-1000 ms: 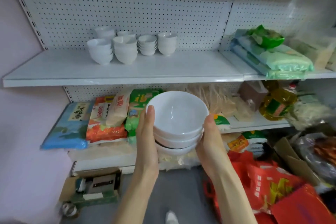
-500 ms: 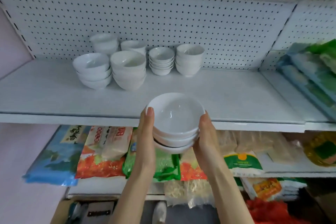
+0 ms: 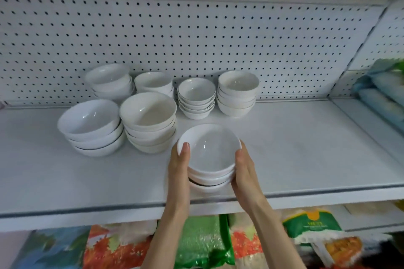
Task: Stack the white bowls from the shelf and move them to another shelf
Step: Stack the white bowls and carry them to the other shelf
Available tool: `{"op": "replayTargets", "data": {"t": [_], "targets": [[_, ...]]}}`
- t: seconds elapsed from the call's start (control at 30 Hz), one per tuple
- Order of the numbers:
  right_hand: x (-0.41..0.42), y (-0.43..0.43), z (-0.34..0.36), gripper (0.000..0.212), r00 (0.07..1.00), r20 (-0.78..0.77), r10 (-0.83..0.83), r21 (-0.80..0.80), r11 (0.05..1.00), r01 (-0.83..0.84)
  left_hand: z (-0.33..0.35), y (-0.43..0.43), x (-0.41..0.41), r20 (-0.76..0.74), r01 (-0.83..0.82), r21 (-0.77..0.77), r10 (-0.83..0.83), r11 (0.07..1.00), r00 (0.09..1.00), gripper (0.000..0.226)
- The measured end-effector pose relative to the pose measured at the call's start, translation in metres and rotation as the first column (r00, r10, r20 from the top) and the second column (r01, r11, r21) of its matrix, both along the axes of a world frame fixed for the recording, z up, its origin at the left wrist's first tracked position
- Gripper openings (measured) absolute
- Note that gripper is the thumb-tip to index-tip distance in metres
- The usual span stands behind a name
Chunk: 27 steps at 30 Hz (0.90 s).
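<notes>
You are holding a stack of three white bowls (image 3: 209, 155) between both hands over the shelf (image 3: 295, 148).
Six other bowl stacks (image 3: 148, 120) are standing behind and to its left. Your left hand (image 3: 179, 166) is gripping the stack's left side, thumb against the top rim; your right hand (image 3: 246, 172) is gripping the right side. Whether the stack is touching the shelf is unclear.

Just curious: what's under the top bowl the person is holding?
Two more white bowls nest under the top bowl, only their rims showing, insides hidden. The left hand and right hand cover the stack's sides.
</notes>
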State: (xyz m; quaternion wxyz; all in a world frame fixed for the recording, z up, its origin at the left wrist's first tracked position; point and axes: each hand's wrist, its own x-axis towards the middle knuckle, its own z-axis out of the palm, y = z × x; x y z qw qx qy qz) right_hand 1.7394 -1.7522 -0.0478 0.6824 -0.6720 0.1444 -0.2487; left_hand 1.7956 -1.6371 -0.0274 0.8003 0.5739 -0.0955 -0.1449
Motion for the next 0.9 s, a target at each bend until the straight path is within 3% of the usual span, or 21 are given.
{"op": "replayTargets", "data": {"t": [0.13, 0.5, 0.73, 0.8, 0.9], "targets": [[0.016, -0.006, -0.006, 0.079, 1.0, -0.02, 0.015, 0.008, 1.0, -0.015, -0.005, -0.006, 0.017, 0.011, -0.036, 0.031, 0.036, 0.999, 0.999, 0.064], [0.04, -0.022, -0.005, 0.076, 0.999, -0.015, 0.045, 0.11, 0.993, -0.043, -0.011, -0.021, 0.043, 0.051, -0.04, 0.061, 0.037, 0.997, 0.998, 0.064], [0.025, -0.033, -0.002, 0.084, 0.993, -0.102, 0.059, -0.165, 0.983, -0.076, -0.012, -0.009, 0.044, 0.079, 0.034, 0.133, -0.045, 0.991, 0.996, 0.068], [0.015, -0.036, -0.003, 0.088, 0.989, -0.109, 0.101, -0.217, 0.968, -0.123, -0.015, 0.004, 0.043, 0.034, 0.075, 0.176, -0.083, 0.981, 0.996, 0.076], [0.008, -0.034, -0.008, 0.1, 0.977, -0.163, 0.14, -0.234, 0.956, -0.176, -0.018, 0.024, 0.037, -0.077, 0.145, 0.198, -0.132, 0.969, 0.988, 0.064]]}}
